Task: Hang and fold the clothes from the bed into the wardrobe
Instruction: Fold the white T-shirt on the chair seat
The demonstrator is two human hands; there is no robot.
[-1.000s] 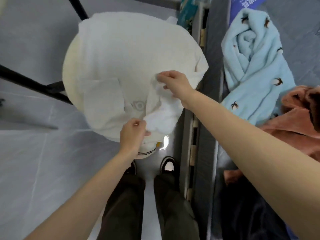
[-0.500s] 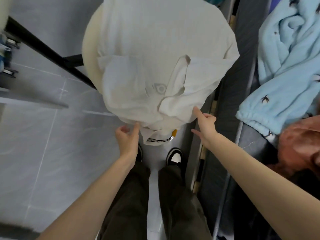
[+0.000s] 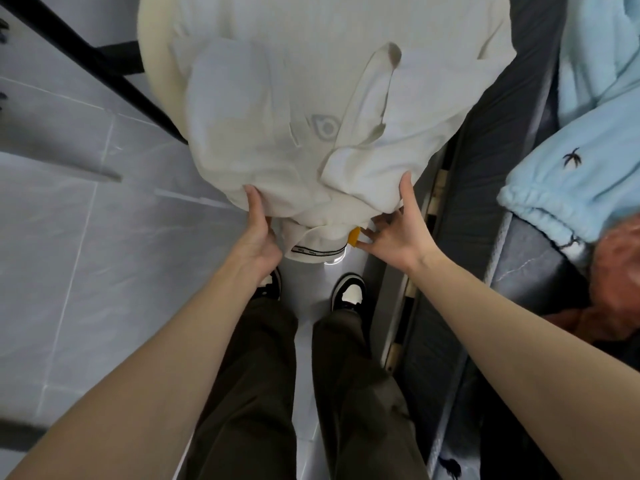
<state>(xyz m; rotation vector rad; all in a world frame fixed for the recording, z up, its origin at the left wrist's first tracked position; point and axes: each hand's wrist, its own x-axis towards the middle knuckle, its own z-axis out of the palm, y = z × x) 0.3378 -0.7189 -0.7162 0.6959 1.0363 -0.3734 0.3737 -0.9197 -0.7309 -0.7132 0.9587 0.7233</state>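
White garment (image 3: 277, 109) lies folded on a round cream tabletop (image 3: 152, 57), far of the person's feet and just left of the bed (image 3: 485, 188). A grey logo (image 3: 323, 128) faces up near the middle. A yellow tag (image 3: 354, 235) shows at the near edge, where the collar hangs over the rim.

Left hand (image 3: 258, 230): thumb on top of the near edge, fingers tucked under the cloth and out of sight, so the edge is caught between them.

Right hand (image 3: 398, 230): wide open, thumb straight up against the fold, fingers spread and slid beneath it beside the tag.

On the bed, right: light blue fleece (image 3: 585, 140) with small dark motifs, and a rust-coloured garment (image 3: 620, 271) just near of it. Grey tiled floor (image 3: 86, 271) on the left. Dark trousers and black-and-white shoes (image 3: 348, 296) below the hands.
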